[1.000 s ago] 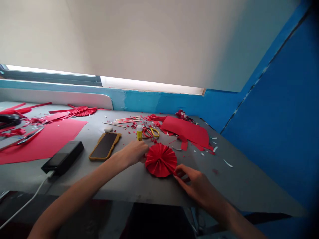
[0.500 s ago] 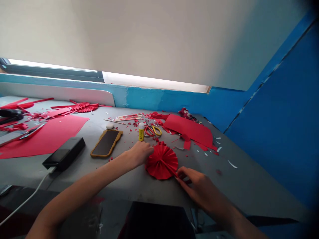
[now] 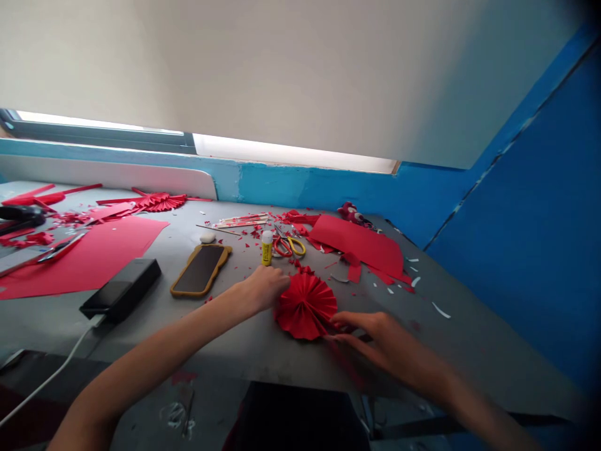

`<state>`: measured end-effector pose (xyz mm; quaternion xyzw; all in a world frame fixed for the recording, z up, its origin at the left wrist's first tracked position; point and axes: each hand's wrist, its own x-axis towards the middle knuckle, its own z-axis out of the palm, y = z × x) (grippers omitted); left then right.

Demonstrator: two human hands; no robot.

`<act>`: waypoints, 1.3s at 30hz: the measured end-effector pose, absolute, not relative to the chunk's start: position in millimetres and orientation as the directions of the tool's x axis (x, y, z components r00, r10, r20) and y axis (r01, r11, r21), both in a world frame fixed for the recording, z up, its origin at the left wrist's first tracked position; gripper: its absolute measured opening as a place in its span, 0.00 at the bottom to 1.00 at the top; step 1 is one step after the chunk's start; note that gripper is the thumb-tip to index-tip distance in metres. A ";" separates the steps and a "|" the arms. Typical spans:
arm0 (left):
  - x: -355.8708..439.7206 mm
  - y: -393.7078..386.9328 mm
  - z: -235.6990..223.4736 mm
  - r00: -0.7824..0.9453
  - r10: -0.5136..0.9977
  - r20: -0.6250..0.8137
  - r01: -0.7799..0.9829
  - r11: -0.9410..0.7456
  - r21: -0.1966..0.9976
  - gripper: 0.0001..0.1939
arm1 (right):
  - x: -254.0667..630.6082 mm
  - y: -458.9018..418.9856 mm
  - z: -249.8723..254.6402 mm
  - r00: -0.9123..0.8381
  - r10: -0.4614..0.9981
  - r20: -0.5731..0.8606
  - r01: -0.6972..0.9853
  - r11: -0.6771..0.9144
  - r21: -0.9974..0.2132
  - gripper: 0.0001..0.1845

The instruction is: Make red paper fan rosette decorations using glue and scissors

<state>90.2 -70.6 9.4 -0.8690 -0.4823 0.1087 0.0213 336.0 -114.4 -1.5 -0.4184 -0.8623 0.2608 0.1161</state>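
At the near edge of a grey counter, the left hand and the right hand lie apart, one on each side of a round, pleated red paper rosette, which sits flat on the counter in front of the person. The left hand rests with curled fingers against the rosette's left rim; whether it presses or grips cannot be told from this view. The right hand, at the lower right rim, has changed most since the preceding view: its fingers have gone from a close hold at the rim to a flatter, outstretched pose, and no clamp on anything can be seen. A thin red paper strip runs from beneath these fingers toward the near edge of the counter.

Just beyond the rosette stand a yellow-labelled glue stick and a pair of red-and-yellow-handled scissors, among scattered red paper scraps. To the right lies a cut sheet of red paper, with a small red plush toy behind it. To the left are a smartphone in a tan wavy-edged case, a black power bank with a white cable, and a large red paper sheet. A second pleated red paper fan lies at the far left of the counter.
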 end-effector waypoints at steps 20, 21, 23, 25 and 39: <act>76.5 -69.4 -1.6 0.533 0.836 -0.131 0.834 -0.545 -0.086 0.05 | 261.9 -39.4 -23.0 -0.940 0.274 0.201 0.260 0.961 -0.093 0.20; 74.6 -68.4 -4.2 0.536 0.835 -0.127 0.833 -0.547 -0.082 0.05 | 262.6 -38.9 -26.7 -0.939 0.271 0.211 0.258 0.962 -0.091 0.20; 71.5 -66.7 -8.2 0.541 0.831 -0.127 0.830 -0.552 -0.078 0.04 | 265.0 -38.9 -32.1 -0.933 0.273 0.234 0.257 0.962 -0.097 0.21; 69.3 -65.9 -10.6 0.536 0.833 -0.134 0.833 -0.548 -0.080 0.04 | 267.4 -39.5 -35.7 -0.926 0.280 0.252 0.262 0.960 -0.102 0.22; 52.9 -68.7 -15.9 0.591 0.801 -0.098 0.805 -0.578 0.134 0.05 | 269.5 -41.1 -41.9 -0.923 0.271 0.274 0.271 0.962 -0.036 0.17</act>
